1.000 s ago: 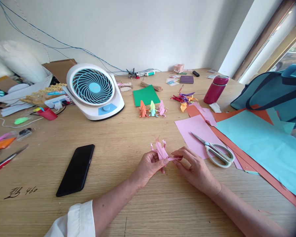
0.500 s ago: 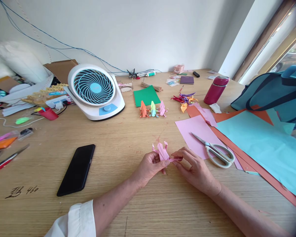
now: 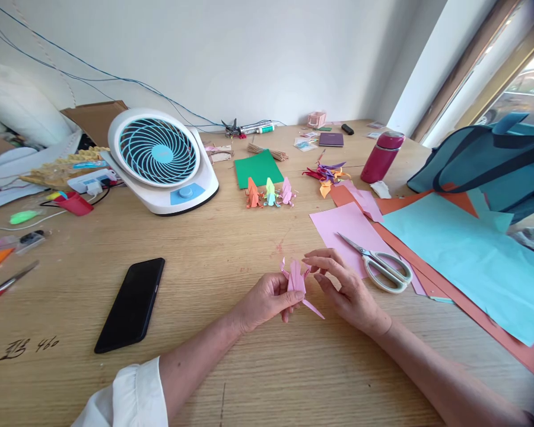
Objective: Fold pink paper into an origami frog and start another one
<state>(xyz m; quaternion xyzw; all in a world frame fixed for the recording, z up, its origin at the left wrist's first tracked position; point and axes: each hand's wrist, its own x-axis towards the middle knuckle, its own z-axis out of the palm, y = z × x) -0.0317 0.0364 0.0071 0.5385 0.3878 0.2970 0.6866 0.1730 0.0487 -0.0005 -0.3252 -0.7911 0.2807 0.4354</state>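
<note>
My left hand (image 3: 264,301) pinches a small pink folded paper figure (image 3: 296,279) just above the wooden table (image 3: 204,249). One thin pink leg of the figure sticks out down to the right. My right hand (image 3: 345,289) hovers close beside the figure, its fingers curled and slightly apart, with the fingertips near the figure's top. Whether they touch the paper I cannot tell.
White-handled scissors (image 3: 382,265) lie on a pink sheet (image 3: 342,228) to the right, beside orange (image 3: 454,296) and turquoise sheets (image 3: 467,255). A black phone (image 3: 131,303) lies left. Three folded figures (image 3: 269,193), a green square (image 3: 256,169), a fan (image 3: 160,157), a red bottle (image 3: 380,158) and a blue bag (image 3: 493,163) stand farther back.
My right hand has let go of the figure's thin leg and risen toward its top. The leg now hangs free down to the right. The view has shifted slightly.
</note>
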